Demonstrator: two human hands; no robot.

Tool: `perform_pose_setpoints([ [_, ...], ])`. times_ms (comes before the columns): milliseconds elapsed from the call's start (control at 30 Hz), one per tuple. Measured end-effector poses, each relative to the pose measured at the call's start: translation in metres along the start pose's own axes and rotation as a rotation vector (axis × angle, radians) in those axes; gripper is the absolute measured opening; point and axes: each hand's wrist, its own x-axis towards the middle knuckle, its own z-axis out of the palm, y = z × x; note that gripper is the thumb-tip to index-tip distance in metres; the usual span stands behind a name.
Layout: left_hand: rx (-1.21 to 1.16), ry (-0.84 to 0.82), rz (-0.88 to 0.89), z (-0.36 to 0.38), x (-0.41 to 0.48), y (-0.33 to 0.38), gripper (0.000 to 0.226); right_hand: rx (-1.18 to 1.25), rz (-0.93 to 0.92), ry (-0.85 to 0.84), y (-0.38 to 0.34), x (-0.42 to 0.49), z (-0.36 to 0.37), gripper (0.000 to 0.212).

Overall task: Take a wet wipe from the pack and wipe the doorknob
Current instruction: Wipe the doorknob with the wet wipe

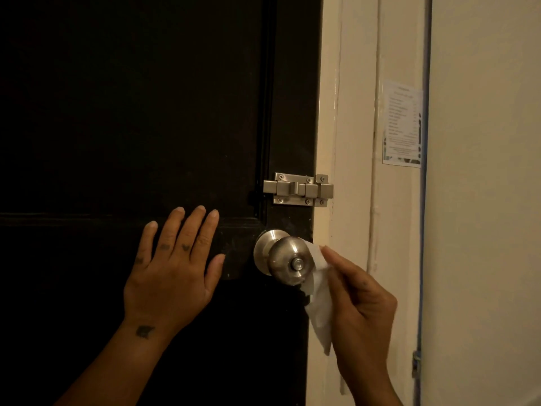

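Note:
A round brushed-metal doorknob (285, 259) sticks out from the right edge of a dark door (131, 112). My right hand (355, 300) pinches a white wet wipe (319, 300) and presses its upper part against the knob's right side; the rest of the wipe hangs down below the knob. My left hand (172, 268) lies flat on the door just left of the knob, fingers spread and pointing up, holding nothing. The wipe pack is not in view.
A metal slide bolt (298, 189) is mounted above the knob, bridging door and cream frame (345, 142). A printed paper notice (402, 124) is stuck on the frame to the right. A pale wall (483, 200) stands further right.

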Motion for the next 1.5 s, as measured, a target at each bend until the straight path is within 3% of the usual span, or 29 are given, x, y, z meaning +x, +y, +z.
perform_pose_setpoints([
  [233, 0.002, 0.004, -0.001, 0.000, -0.001, 0.001, 0.058, 0.227, 0.183, -0.054, -0.005, 0.000, 0.019, 0.036],
  [367, 0.002, 0.000, 0.003, 0.000, -0.001, 0.000, 0.058, 0.158, 0.187, -0.004, -0.007, -0.009, 0.010, 0.049],
  [567, 0.015, 0.007, 0.007, 0.000, 0.000, 0.000, 0.059, 0.064, 0.155, 0.186, -0.003, 0.004, 0.000, 0.037],
  [767, 0.005, 0.013, -0.001, 0.000, 0.000, 0.001, 0.058, 0.091, 0.250, 0.030, -0.004, -0.016, 0.020, 0.044],
  [967, 0.007, 0.013, -0.003, 0.001, 0.000, 0.000, 0.058, 0.097, 0.245, 0.197, -0.003, -0.009, 0.008, 0.040],
  [1167, -0.001, 0.017, 0.002, 0.000, 0.000, 0.001, 0.058, 0.003, 0.183, 0.099, -0.004, -0.023, 0.029, 0.045],
  [1367, -0.002, 0.016, -0.004, 0.001, 0.000, 0.001, 0.058, 0.076, 0.149, 0.278, -0.004, -0.016, 0.017, 0.039],
  [1500, 0.016, 0.008, -0.011, 0.001, 0.000, 0.001, 0.057, 0.056, 0.193, 0.153, 0.001, -0.016, 0.030, 0.041],
])
